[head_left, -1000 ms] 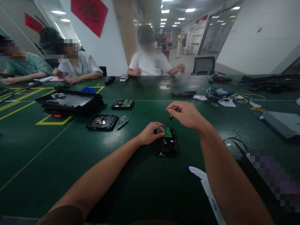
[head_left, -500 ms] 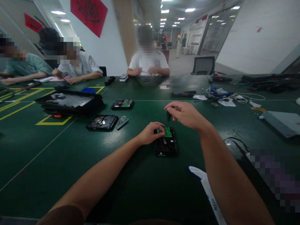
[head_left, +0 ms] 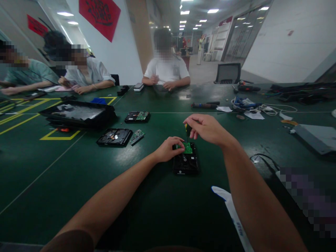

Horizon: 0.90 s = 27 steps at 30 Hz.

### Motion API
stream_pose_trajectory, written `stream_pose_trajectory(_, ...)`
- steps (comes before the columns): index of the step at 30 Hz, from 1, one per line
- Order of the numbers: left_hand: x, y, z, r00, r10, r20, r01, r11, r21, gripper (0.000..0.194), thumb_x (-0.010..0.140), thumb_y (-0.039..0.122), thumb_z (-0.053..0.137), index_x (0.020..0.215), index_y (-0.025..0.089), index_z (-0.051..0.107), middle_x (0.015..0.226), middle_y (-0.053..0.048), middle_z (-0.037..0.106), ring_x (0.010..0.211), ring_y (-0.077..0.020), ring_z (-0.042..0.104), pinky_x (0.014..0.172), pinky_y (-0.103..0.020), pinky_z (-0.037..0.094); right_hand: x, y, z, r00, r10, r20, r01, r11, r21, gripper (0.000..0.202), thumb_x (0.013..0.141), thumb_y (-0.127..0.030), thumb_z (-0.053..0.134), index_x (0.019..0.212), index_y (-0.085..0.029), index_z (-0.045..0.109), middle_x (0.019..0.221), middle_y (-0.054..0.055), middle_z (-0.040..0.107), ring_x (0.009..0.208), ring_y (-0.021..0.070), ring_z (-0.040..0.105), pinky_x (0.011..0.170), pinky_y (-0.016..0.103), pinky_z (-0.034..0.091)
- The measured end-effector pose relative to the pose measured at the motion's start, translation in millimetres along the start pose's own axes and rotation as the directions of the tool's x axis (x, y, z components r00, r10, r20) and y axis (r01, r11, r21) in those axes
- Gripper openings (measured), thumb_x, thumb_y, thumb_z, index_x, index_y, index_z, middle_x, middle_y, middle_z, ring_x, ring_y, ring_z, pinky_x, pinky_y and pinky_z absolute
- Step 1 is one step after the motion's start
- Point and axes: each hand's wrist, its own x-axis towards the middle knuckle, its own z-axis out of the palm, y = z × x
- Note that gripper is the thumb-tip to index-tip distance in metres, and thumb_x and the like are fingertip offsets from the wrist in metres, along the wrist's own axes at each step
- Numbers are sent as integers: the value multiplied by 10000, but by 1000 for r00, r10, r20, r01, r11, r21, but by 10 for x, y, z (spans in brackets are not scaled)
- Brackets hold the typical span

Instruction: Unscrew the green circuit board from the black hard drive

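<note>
A black hard drive [head_left: 186, 164] lies on the green table in front of me, with a green circuit board [head_left: 188, 148] on its far half. Thumb and fingers of my left hand [head_left: 172, 148] are closed at the drive's far left side, over the board's edge. My right hand [head_left: 203, 127] grips a screwdriver [head_left: 188, 130] with a dark and yellow handle from above. Its shaft points down, nearly upright, at the board; the tip is too small to make out.
Left of the drive lie an opened hard drive [head_left: 114, 137], a loose circuit board [head_left: 137, 137], another drive [head_left: 137, 117] and black trays [head_left: 78, 113]. A white strip [head_left: 233, 210] lies by my right forearm. Cables [head_left: 245, 103] and a grey metal box [head_left: 316, 138] are rightward. Co-workers sit opposite.
My right hand has turned the screwdriver slightly, and yellow now shows on its handle. My left hand and the drive stay put. The person opposite has lowered one hand.
</note>
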Motion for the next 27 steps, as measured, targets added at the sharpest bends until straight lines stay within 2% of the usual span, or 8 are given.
stream_pose_trajectory(3, -3, -10, 2, 1000, 14, -2, -14, 1000, -3, 99, 921, 300, 736, 988, 227, 744, 1283, -89, 705, 1268, -267, 614, 1130, -491, 399, 12, 16, -7, 999, -34, -11, 34, 999, -30, 337, 1008, -450, 509, 1111, -219, 731, 741, 39, 718, 639, 179, 665, 625, 322, 505)
stream_pose_trajectory(6, -4, -14, -1, 1000, 20, 0, -20, 1000, -2, 95, 925, 293, 731, 991, 225, 742, 1277, -87, 707, 1261, -263, 618, 1121, -486, 403, 19, 17, -31, 995, -79, -67, 69, 988, -141, 300, 968, -467, 585, 965, -214, 747, 845, 54, 741, 707, 180, 659, 663, 326, 488)
stream_pose_trajectory(9, -4, -13, -4, 1000, 22, -2, -22, 1000, -2, 93, 926, 285, 732, 991, 220, 741, 1281, -91, 703, 1258, -262, 617, 1112, -482, 407, 17, 14, -47, 992, -56, -113, 36, 985, -171, 253, 923, -438, 651, 872, -196, 703, 852, 63, 742, 699, 177, 663, 661, 326, 483)
stream_pose_trajectory(14, -1, -7, 0, 1000, 16, -3, -16, 1000, -1, 79, 924, 275, 733, 979, 219, 738, 1252, -88, 718, 1260, -263, 618, 1122, -489, 401, 12, 21, -37, 997, -33, -76, 24, 993, -116, 251, 976, -428, 576, 944, -206, 689, 861, 48, 737, 561, 135, 632, 596, 319, 478)
stream_pose_trajectory(19, -3, -14, 4, 1000, 3, 0, -3, 1000, 4, 100, 923, 287, 735, 998, 221, 744, 1286, -91, 702, 1263, -261, 615, 1128, -489, 405, 23, 46, -25, 1000, -27, -9, 27, 999, -38, 354, 1029, -468, 480, 1069, -199, 707, 731, 42, 699, 614, 172, 666, 588, 315, 501)
stream_pose_trajectory(22, -5, -4, -1, 1000, 7, -5, -7, 1000, 1, 97, 923, 287, 733, 991, 219, 744, 1258, -92, 714, 1254, -266, 621, 1121, -495, 409, 23, 46, -37, 999, -45, -16, 44, 997, -70, 334, 1018, -445, 506, 1106, -209, 726, 776, 41, 712, 639, 169, 659, 605, 315, 489)
stream_pose_trajectory(25, -4, 18, -11, 1000, 15, -3, -15, 1000, -3, 85, 928, 276, 725, 987, 217, 741, 1223, -90, 729, 1256, -270, 623, 1115, -496, 411, 24, 42, -52, 995, -81, -62, 72, 988, -140, 309, 986, -461, 564, 1003, -214, 748, 861, 51, 732, 690, 166, 648, 649, 322, 478)
stream_pose_trajectory(27, -2, 28, -14, 1000, 20, -3, -20, 1000, -5, 78, 929, 269, 724, 982, 214, 740, 1213, -90, 734, 1257, -271, 626, 1112, -492, 411, 25, 42, -53, 993, -86, -86, 72, 986, -152, 300, 965, -469, 599, 927, -204, 733, 847, 57, 731, 710, 172, 649, 667, 325, 481)
